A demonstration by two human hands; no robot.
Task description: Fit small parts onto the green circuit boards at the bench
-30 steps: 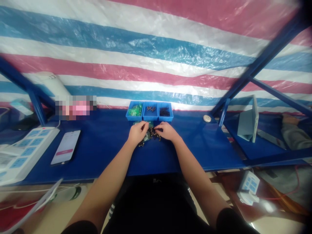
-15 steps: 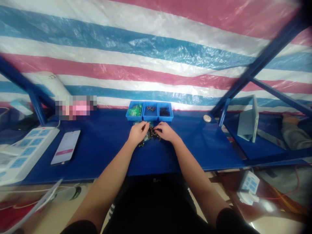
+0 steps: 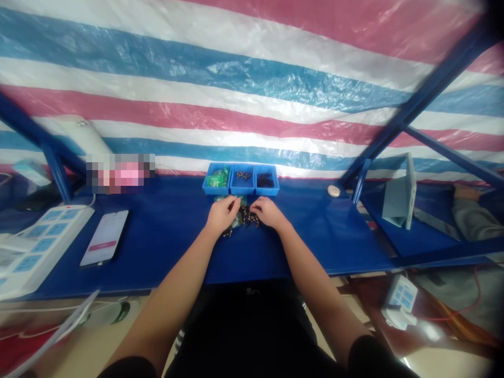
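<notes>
My left hand [image 3: 224, 214] is closed in a pinch above a greenish clear plastic bag [image 3: 238, 220]; whatever its fingertips hold is too small to make out. Facing it, my right hand [image 3: 268, 211] pinches too, at the edge of a loose pile of small black and brass-coloured pieces [image 3: 247, 216]. What sits between its fingers is also unclear. Just beyond both hands stand three joined blue bins: the left bin [image 3: 207, 185] holds green and white packets, the middle bin [image 3: 241, 188] a few brass-and-dark pieces, the right bin [image 3: 268, 191] many small dark pieces.
On the blue table [image 3: 157, 247], a phone [image 3: 104, 239] and a white power strip [image 3: 47, 247] lie at left. A round pale object [image 3: 333, 191] and a tablet in a stand [image 3: 399, 194] are at right. Another person's grey sleeve [image 3: 474, 212] shows at far right.
The view has shifted very slightly. Both hands stay over the pile in nearly the same pinch, with only small finger movement at the right hand.
</notes>
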